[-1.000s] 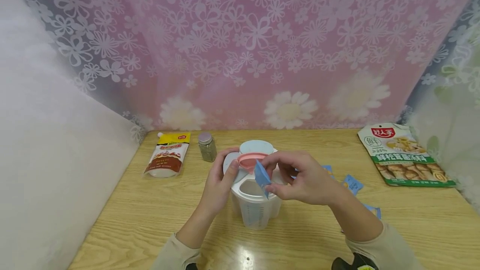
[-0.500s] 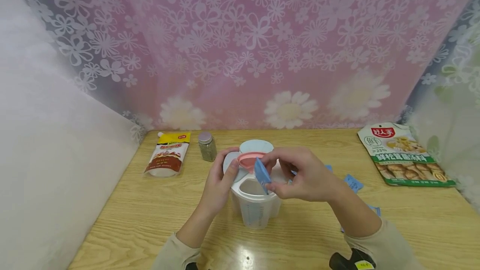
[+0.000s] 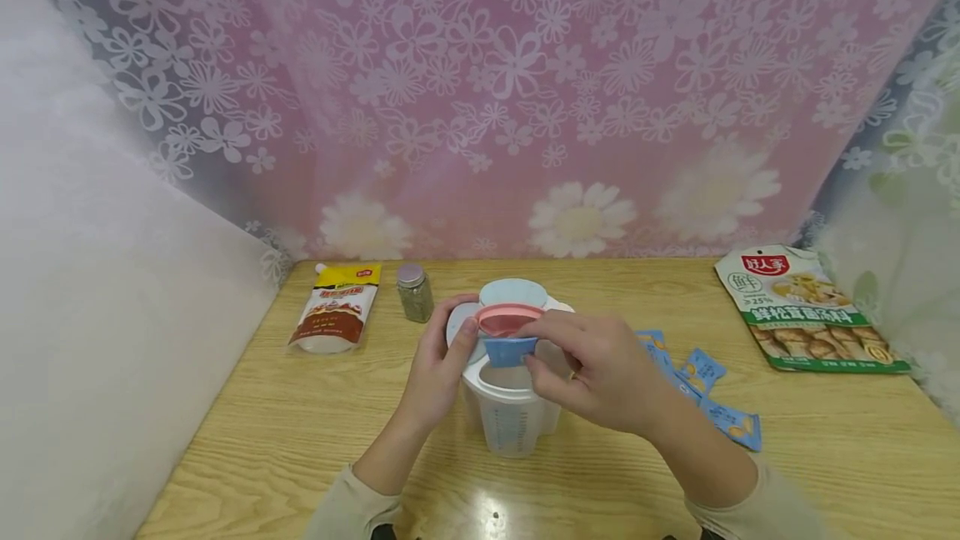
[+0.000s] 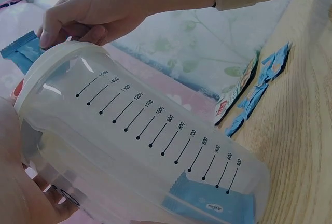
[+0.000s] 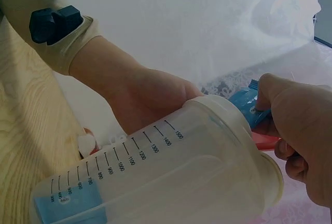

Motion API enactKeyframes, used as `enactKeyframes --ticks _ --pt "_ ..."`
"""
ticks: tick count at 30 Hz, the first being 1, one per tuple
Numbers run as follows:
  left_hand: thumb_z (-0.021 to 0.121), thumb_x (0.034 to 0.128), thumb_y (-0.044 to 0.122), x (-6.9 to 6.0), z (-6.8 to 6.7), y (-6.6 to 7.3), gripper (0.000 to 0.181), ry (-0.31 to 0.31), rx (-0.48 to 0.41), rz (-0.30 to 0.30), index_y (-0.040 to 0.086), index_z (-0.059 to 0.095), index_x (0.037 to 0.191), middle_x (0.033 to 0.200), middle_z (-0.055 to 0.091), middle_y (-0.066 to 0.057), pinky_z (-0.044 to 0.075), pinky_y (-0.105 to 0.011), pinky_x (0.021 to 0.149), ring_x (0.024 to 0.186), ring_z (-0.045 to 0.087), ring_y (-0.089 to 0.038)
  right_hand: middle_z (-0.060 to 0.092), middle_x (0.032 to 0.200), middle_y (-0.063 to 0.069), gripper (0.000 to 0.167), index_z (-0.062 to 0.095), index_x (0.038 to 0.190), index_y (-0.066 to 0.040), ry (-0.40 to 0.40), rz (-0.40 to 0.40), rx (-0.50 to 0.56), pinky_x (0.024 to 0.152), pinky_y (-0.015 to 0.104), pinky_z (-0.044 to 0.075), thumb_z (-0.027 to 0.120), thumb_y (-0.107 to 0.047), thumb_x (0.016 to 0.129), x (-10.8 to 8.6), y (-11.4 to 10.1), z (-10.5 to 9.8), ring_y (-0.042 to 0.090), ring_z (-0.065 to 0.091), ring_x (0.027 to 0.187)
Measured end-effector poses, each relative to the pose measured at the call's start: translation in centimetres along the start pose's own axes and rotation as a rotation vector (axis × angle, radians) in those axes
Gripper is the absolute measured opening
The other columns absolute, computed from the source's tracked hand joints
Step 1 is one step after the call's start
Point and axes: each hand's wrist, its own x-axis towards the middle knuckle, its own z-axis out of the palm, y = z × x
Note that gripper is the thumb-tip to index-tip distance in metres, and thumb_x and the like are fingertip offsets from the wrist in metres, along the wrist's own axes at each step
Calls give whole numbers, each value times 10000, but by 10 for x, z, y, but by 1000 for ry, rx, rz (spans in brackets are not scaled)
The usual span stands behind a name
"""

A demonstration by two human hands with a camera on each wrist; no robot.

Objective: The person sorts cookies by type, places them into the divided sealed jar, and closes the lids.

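A translucent plastic storage container (image 3: 513, 427) with measuring marks stands on the table in front of me. Its white top has an opening at the front, light-coloured round caps and a pink part (image 3: 504, 323). My left hand (image 3: 435, 369) grips the container's left side, thumb on top. With thumb and fingers, my right hand (image 3: 611, 369) pinches a small blue packet (image 3: 510, 352) just above the front opening. In the left wrist view, another blue packet (image 4: 212, 200) lies inside at the bottom; the right wrist view shows this inner packet (image 5: 72, 203) too.
Several blue packets (image 3: 731, 422) lie on the wooden table (image 3: 337, 440), right of the container. A green-and-white food pouch (image 3: 810, 311) is at the far right. Back left stand a yellow, white and brown spouted pouch (image 3: 337, 311) and a small lidded jar (image 3: 416, 297).
My right hand has turned the blue packet from upright to flat-on across the opening and shifted it slightly left. My left hand has stayed in place on the container.
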Motion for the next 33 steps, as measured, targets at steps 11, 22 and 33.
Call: enactKeyframes --ticks 11,22,33 --pt "458 1062 201 -1 1 2 351 0 -16 -1 72 459 1389 1394 523 -146 471 -226 1010 1233 530 -182 623 673 -111 207 737 973 -199 33 288 198 433 152 245 807 -76 822 -17 -7 -1 -49 265 508" --pt "452 1062 204 -1 1 3 353 2 -21 -15 72 456 1390 1403 517 -143 467 -222 1012 1247 518 -175 639 831 -93 239 714 919 -216 42 335 318 451 197 323 738 15 863 -27 2 -6 45 376 530" --pt "455 1061 200 0 1 3 355 4 -23 -7 64 457 1390 1404 518 -150 472 -227 1011 1251 517 -193 611 879 -39 183 670 1059 -71 -4 526 532 486 292 386 652 45 920 -43 9 -24 146 416 577"
